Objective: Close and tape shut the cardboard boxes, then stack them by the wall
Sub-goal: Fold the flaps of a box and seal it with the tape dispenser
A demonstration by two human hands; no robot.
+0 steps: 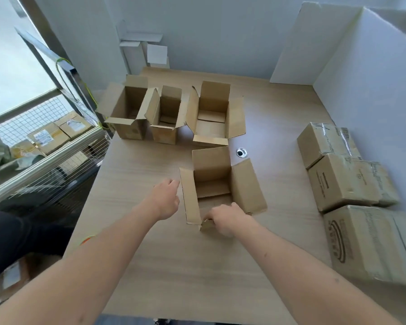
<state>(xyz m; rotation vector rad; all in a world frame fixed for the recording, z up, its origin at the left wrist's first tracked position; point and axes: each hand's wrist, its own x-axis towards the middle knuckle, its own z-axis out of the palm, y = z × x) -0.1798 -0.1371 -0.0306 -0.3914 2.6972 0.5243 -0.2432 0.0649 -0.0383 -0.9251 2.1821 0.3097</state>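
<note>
Boxes taped shut (345,181) already lie by the wall on the right of the desk (150,266); three open ones (169,113) wait at the back. The nearest box (217,186) stands upright mid-desk, mouth up, flaps spread (its longer side seems to run away from the person). Right hand (225,219) grips the near flap; left hand (165,198) hangs loosely curled beside it, holding nothing.

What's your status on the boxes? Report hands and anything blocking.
Right hand gripping near flap of open box; left hand beside its left flap, holding nothing. Three open boxes waiting behind. Nothing blocking.
</note>
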